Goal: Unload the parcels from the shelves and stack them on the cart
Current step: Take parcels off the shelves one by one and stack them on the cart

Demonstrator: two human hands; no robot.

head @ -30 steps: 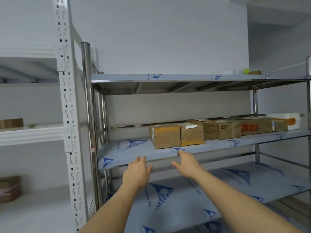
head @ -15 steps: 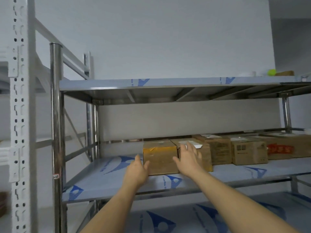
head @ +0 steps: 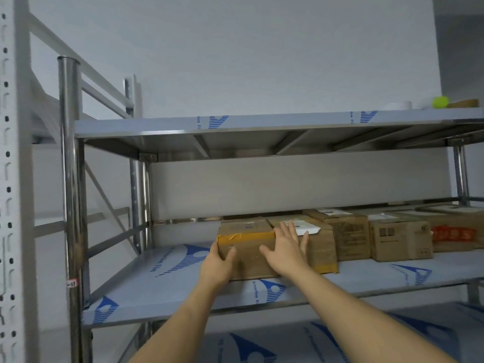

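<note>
One view only, from the head camera. Both hands are at the leftmost box (head: 246, 251), which sits on the middle shelf (head: 162, 286) at the left end of a row of cardboard parcels. The left hand (head: 218, 265) curls round the box's left front corner, thumb on the front face. The right hand (head: 285, 248) lies spread against the box's right front edge, fingers straight and reaching over the seam onto the second box (head: 311, 242) just beside it.

The box looks like stiff taped cardboard, probably light to middling in weight; the yellow tape along its top edge may be slick, and the shelf's film covering should let it slide. A hold on the two opposite side walls seems safest, but the right wall touches the neighbour, so the box likely needs pulling forward first.

The left hand's fingers are hidden round the box's side. The box's back and its right wall cannot be seen. Labels are too blurred to read. The cart is not in view, and the far right parcels are cut off.
</note>
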